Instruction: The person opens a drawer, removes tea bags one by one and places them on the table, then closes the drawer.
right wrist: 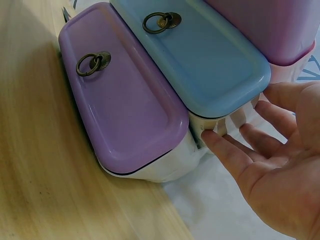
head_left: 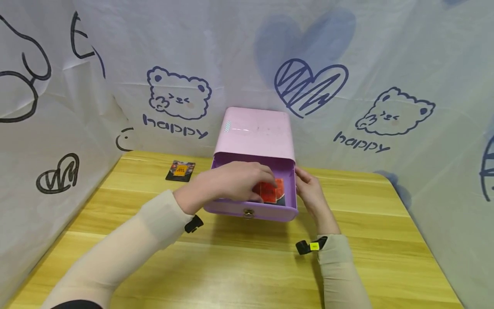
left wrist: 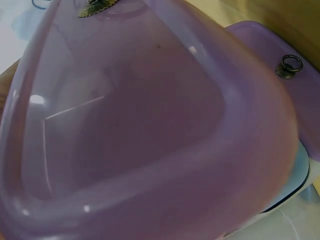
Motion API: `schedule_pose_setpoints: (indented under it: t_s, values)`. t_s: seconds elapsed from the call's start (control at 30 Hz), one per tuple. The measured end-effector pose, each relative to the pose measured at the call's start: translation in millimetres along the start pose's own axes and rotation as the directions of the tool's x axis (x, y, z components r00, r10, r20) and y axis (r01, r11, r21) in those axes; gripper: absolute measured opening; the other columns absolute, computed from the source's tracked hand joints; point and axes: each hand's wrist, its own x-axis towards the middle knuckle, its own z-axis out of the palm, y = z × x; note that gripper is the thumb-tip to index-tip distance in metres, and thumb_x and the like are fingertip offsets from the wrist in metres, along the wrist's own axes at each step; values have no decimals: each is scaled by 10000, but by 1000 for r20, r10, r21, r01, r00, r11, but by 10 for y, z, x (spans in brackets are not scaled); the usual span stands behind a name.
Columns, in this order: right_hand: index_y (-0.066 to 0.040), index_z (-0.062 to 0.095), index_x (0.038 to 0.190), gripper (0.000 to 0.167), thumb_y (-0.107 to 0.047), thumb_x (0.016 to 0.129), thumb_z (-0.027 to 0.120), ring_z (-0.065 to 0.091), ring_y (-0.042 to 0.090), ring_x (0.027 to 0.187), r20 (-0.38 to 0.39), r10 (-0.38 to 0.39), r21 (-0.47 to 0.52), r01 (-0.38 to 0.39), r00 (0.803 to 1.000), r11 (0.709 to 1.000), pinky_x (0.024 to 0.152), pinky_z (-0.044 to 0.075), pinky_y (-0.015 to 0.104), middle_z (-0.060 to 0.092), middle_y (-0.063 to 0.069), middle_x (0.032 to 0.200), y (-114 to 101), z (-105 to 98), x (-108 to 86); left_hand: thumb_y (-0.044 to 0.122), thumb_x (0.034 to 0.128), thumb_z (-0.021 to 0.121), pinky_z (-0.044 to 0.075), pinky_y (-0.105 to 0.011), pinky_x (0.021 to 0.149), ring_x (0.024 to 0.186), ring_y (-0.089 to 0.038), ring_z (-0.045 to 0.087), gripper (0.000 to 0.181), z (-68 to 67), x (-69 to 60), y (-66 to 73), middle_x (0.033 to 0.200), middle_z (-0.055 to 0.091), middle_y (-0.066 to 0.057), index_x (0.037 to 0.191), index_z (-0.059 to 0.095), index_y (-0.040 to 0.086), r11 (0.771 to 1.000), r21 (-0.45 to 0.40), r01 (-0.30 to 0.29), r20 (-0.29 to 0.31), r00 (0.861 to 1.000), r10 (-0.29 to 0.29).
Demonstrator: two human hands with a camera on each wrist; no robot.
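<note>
- Red packet, flat and squarish, dark lower edge, lying inside the pulled-out purple drawer
- Left hand has bent fingers over it, can't tell if they're pinching
- Right hand is spread, fingertips at the chest's side
- Chest: glossy, rounded corners, pink top, brassy ring pulls

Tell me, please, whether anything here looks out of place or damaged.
I see no spill or clear damage. The flat black packet with a yellow centre perhaps looks stray, lying on the wooden tabletop, left of the open purple drawer that holds a flat red packet.
</note>
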Motion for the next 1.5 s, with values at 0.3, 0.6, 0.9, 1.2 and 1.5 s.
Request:
schedule_pose_setpoints:
  t_s: [0.3,0.6,0.9,1.2,1.5]
  values:
    - [8,480,1526,480,-129,1070,543,663,18,1030,5,-17,31,17,1000,999,934,548,208,493,225,1544,1,10,4,233,925,801,484,-357,1099,1254,-156,604,417,32,64,-36,1402,640,0,1329,720,174,1000,-8,-3,48,999,3]
    - [16,468,1529,483,-134,1076,536,669,7,995,8,-18,28,18,1000,999,917,553,205,483,234,1548,3,-1,-7,290,883,829,523,-323,1008,1136,-131,617,370,53,116,-37,1330,637,26,1235,768,191,1000,-8,6,48,999,-6]
    - [-8,467,1540,493,-149,1073,540,640,28,1075,3,-8,26,8,1000,1000,949,539,208,484,207,1558,-1,1,-4,295,871,844,481,-345,1094,1198,-137,571,486,63,136,-32,1399,587,16,1330,712,207,999,-11,34,78,996,-34]
    - [23,454,1535,483,-121,1079,527,668,14,1014,14,-17,38,16,1000,999,928,559,217,470,227,1562,12,-1,0,282,875,833,437,-333,1137,1243,-135,564,530,46,108,-45,1430,575,6,1371,678,177,998,-51,43,93,995,-38]
    - [9,448,1544,490,-141,1084,525,639,55,1107,16,-12,22,12,1000,1000,971,545,227,464,203,1574,1,-5,-1,198,903,758,452,-331,1113,1171,-115,587,451,35,72,-66,1372,604,32,1348,686,187,996,-71,55,61,997,-50]
